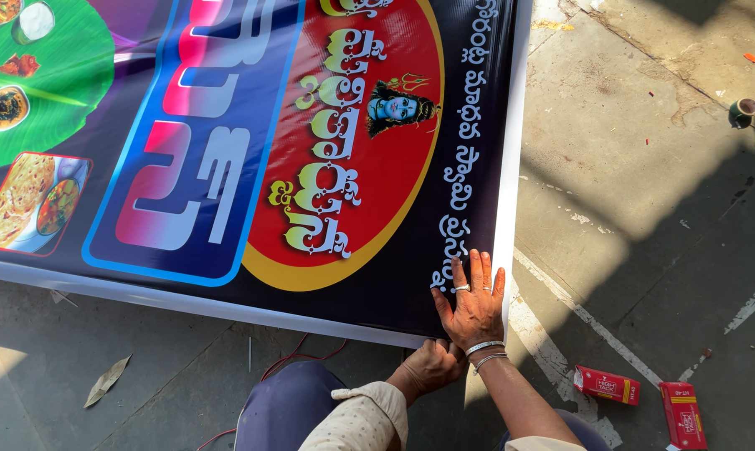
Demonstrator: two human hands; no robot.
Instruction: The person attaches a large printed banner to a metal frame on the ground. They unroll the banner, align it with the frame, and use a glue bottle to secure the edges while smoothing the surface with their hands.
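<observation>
The right hand (pixel 474 305) lies flat on the near right corner of a large printed banner (pixel 227 167), palm down, fingers spread and pointing away from the person. It is open, pressing on the dark printed surface just inside the white border. Rings show on two of its fingers, and two metal bangles sit at the wrist. The forearm runs back toward the lower right, ending in a cream sleeve.

The left hand (pixel 432 366) sits just below the banner's near edge, right beside the right wrist. Its fingers curl under toward the edge, but what they grip, if anything, cannot be told, since the fingertips are hidden. Its wrist comes out of a folded cream cuff (pixel 369 409).

The banner is spread on a stone-slab floor (pixel 645 167), covering most of the upper left of the view. It shows a red oval, a blue panel with large letters, and pictures of food on a green leaf shape.

On the floor to the right, well apart from the hands, lie two small red cartons (pixel 607 385), one near the other. One small cup (pixel 745 108) stands farther off near the top right. One dry leaf (pixel 106 381) lies at the lower left, and a thin red cord (pixel 290 359) trails out from under the banner's near edge.
</observation>
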